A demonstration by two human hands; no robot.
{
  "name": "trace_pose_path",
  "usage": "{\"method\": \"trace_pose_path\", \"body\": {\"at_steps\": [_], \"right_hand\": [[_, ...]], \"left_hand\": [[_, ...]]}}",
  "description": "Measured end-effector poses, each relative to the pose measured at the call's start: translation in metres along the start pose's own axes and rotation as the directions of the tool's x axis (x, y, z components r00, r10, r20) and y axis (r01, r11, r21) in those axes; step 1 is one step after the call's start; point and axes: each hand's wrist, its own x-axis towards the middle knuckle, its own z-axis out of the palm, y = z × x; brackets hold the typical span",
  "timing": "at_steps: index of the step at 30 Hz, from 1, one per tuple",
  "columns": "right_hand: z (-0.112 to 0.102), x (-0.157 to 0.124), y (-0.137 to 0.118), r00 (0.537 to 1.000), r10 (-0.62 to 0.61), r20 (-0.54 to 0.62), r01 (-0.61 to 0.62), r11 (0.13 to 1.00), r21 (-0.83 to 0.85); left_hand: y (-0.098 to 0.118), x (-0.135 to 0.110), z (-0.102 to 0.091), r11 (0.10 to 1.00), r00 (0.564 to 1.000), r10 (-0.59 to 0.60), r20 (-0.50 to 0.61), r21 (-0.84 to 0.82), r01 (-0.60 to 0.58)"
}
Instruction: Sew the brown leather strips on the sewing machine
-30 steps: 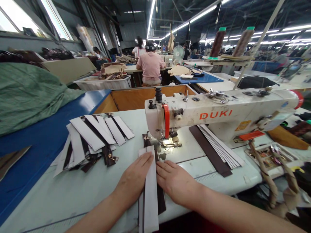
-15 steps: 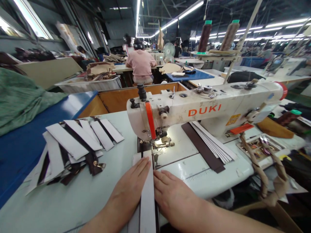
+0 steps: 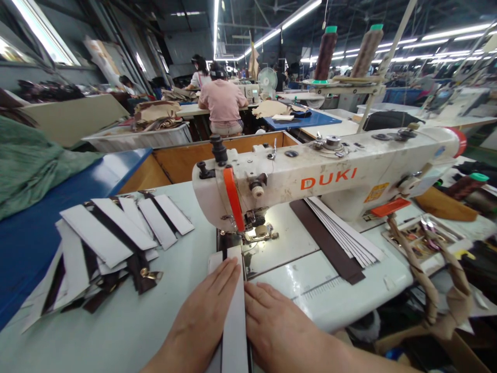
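Note:
A long white strip with a dark edge lies on the pale table, its far end under the presser foot of a white DUKI sewing machine. My left hand lies flat on the strip's left side, fingers stretched forward. My right hand lies flat against its right side, fingers also stretched out. Both hands press on the strip and hold nothing.
A heap of white and dark strips sits to the left. A neat stack of strips lies under the machine arm. A tray of small metal parts is at right. Two thread cones stand behind. A person in pink sits ahead.
The view has shifted, so the machine and strip piles sit further left and my hands lower in the frame. My hands have stayed flat on the strip by the needle.

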Motion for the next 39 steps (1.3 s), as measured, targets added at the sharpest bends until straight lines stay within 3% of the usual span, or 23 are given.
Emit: {"method": "trace_pose_path", "body": {"at_steps": [16, 26, 32, 39], "right_hand": [[0.016, 0.003, 0.004, 0.999, -0.019, -0.047, 0.017, 0.999, -0.042], [0.02, 0.004, 0.005, 0.997, -0.032, -0.075, 0.028, 0.998, -0.052], [0.02, 0.003, 0.004, 0.998, -0.027, -0.053, 0.024, 0.999, -0.047], [0.018, 0.002, 0.004, 0.999, -0.024, -0.047, 0.022, 0.998, -0.057]], "left_hand": [[-0.001, -0.007, 0.011, 1.0, 0.999, -0.028, -0.035, 0.0, 0.028], [0.001, -0.001, 0.004, 0.998, 0.997, 0.006, -0.083, 0.069, 0.0], [0.003, 0.001, -0.001, 0.995, 0.999, -0.005, -0.041, 0.099, 0.009], [0.004, 0.004, -0.001, 0.992, 0.996, 0.011, -0.093, 0.124, 0.001]]}}
